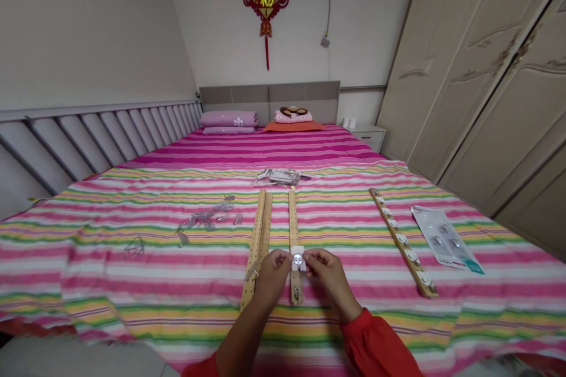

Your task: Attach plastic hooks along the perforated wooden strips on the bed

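Note:
An adhesive wall hook [298, 260] on a clear square pad sits over a perforated wooden strip [294, 218] in front of me. Pinching the pad's left edge is my left hand [270, 275], with its fingers closed. My right hand [328, 274] grips the opposite edge between thumb and fingertips. At the near end of this strip there is a small metal hook [296, 293]. Two more perforated strips [256, 241] lie side by side just left of my left hand. Whether the pad touches the wood is hard to see.
On the right lies a wooden strip [391, 224] with several white round hooks, beside a blister pack [446, 238]. Clear plastic scraps [207, 218] are scattered at left. A plastic packet [280, 177] rests beyond the strips. Everything lies on a striped bedspread [145, 294].

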{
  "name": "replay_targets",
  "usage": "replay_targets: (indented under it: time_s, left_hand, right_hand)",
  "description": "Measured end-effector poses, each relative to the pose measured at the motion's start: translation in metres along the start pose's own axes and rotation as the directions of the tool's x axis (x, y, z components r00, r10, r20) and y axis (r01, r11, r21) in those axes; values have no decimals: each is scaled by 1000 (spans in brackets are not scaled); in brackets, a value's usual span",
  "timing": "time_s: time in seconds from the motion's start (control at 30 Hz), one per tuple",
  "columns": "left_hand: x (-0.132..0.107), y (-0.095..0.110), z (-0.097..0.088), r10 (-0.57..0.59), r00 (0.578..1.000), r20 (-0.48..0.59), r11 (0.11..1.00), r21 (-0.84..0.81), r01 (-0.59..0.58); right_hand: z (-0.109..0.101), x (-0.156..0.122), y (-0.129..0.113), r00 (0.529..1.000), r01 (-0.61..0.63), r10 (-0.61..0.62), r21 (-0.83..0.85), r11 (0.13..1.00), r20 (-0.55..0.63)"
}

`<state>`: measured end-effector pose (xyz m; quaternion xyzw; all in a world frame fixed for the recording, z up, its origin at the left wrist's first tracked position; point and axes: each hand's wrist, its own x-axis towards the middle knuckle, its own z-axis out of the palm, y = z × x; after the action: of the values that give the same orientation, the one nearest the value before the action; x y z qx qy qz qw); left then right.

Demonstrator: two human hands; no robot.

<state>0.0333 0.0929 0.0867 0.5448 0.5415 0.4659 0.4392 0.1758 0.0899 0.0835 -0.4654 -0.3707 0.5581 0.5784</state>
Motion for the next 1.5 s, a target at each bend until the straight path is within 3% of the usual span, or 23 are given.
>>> replay_targets:
  time_s: [0.4, 0.93, 1.5]
  left_hand:
    - [24, -33, 13, -40, 996, -74, 990, 130, 49]
    - [27, -37, 17, -53, 994, -99, 969, 236, 76]
    - [30, -42, 22, -80, 990, -118, 953, 281, 110]
  right_hand:
    - [1, 26, 34, 996, 35, -41, -85, 996, -74]
    - [0, 32, 47, 983, 64, -104, -247, 967, -151]
    - [-6, 43, 67, 973, 37, -92, -248, 968, -213]
